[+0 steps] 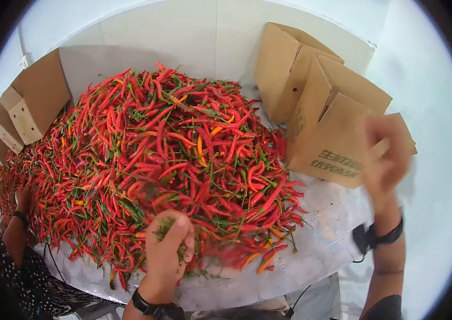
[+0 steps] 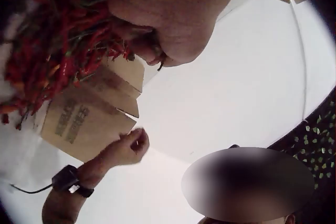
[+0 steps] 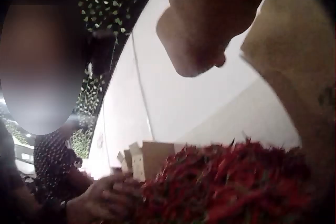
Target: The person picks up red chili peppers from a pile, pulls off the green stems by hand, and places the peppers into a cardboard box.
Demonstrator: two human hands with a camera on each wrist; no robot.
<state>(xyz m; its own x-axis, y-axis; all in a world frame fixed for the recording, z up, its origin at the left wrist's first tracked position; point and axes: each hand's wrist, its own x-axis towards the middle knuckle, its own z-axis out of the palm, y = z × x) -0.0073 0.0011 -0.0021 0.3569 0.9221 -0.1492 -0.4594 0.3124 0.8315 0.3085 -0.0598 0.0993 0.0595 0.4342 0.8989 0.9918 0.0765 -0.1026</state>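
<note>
My left hand (image 1: 170, 248) curls round a bunch of green chili stems (image 1: 163, 228), its thumb lying over the top, at the near edge of a big heap of red chilies (image 1: 183, 154). In the left wrist view a thin stem tip (image 2: 160, 66) pokes out below that hand. My right hand (image 1: 386, 152) is raised in front of a cardboard box (image 1: 324, 144) with green printing, and it is blurred. In the left wrist view its fingers (image 2: 137, 142) look loosely curled, with nothing visible in them.
A second cardboard box (image 1: 282, 69) stands behind the printed one. More boxes (image 1: 39, 96) line the far left. Another person's hand (image 1: 23, 201) is at the heap's left side. Loose chilies (image 1: 268, 258) lie near the front of the plastic-covered table (image 1: 311, 250).
</note>
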